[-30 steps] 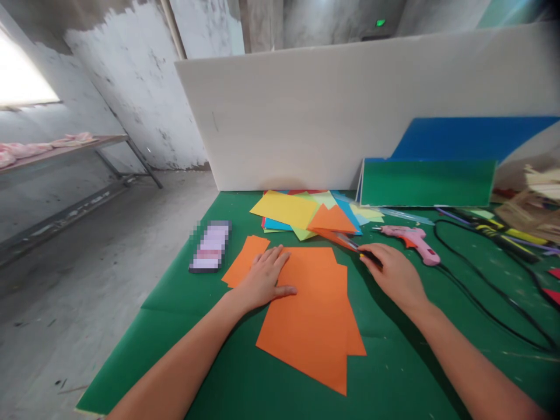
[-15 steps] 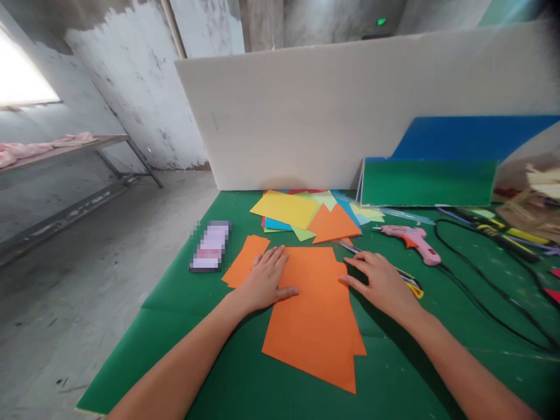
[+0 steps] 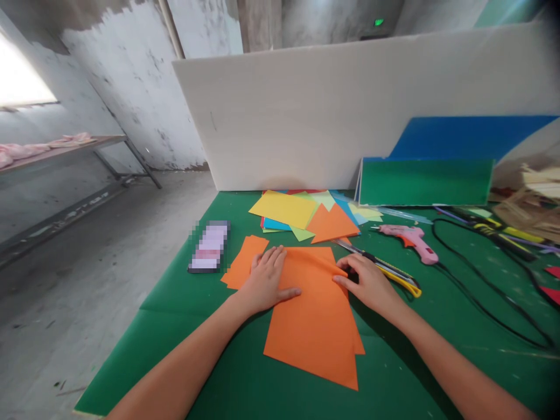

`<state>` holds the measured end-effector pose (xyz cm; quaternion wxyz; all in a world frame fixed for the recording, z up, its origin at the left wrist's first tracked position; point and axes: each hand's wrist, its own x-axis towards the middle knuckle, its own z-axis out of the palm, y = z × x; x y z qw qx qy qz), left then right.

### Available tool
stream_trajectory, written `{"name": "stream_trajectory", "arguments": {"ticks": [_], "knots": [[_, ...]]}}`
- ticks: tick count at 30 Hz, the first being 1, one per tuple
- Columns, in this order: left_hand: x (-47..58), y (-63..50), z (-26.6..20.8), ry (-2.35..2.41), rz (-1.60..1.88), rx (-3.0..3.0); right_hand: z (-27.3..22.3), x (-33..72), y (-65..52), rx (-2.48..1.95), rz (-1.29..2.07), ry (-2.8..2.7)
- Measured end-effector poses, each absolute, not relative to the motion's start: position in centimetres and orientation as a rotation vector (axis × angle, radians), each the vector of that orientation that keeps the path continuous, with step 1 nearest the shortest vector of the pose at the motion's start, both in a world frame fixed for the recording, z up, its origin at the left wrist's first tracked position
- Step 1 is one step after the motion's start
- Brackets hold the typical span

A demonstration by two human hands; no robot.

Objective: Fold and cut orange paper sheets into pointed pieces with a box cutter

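Sheets of orange paper [image 3: 312,326] lie overlapping on the green tabletop in front of me. My left hand [image 3: 269,277] rests flat on the upper left of the top sheet, thumb stretched to the right. At the right edge, my right hand [image 3: 365,280] pinches the sheet between thumb and fingers, and the paper bows up slightly there. Smaller orange pieces [image 3: 242,262] lie just left of my left hand, partly under it. A yellow utility knife [image 3: 400,279] sits right behind my right hand.
A phone [image 3: 210,246] with a blurred screen lies at the left. Coloured paper [image 3: 284,207] is piled at the back. A pink glue gun [image 3: 411,240] with a black cord lies to the right, near pliers-like tools [image 3: 499,236]. A white board [image 3: 284,116] stands behind.
My right hand has moved slightly left and closed on the sheet's right edge, which now lifts and bends. The knife shows more fully. My left hand stays in place.
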<state>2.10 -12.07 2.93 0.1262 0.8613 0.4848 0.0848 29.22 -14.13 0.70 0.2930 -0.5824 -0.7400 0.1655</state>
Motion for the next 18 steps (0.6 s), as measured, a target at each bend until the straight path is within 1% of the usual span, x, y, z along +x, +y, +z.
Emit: {"name": "stream_trajectory", "arguments": {"ticks": [3, 7, 10, 11, 16, 18], "knots": [[2.2, -12.0, 2.8, 1.415, 0.362, 2.447, 0.9, 29.0, -14.2, -1.481, 0.644, -1.801], [2.1, -11.7, 2.8, 1.373, 0.478, 2.413, 1.7, 31.0, -14.3, -1.237, 1.137, -1.542], [1.8, -11.7, 3.0, 1.31, 0.51, 2.464, 2.5, 33.9, -14.8, -1.251, 1.363, -1.505], [1.7, -11.7, 3.1, 1.291, 0.528, 2.473, 2.8, 34.8, -15.1, -1.251, 1.412, -1.511], [1.8, -11.7, 3.5, 1.232, 0.631, 2.479, 4.0, 37.2, -16.0, -0.999, 1.397, -1.557], [2.0, -11.7, 3.6, 1.201, 0.644, 2.473, 4.1, 36.6, -15.9, -1.055, 1.424, -1.455]]}}
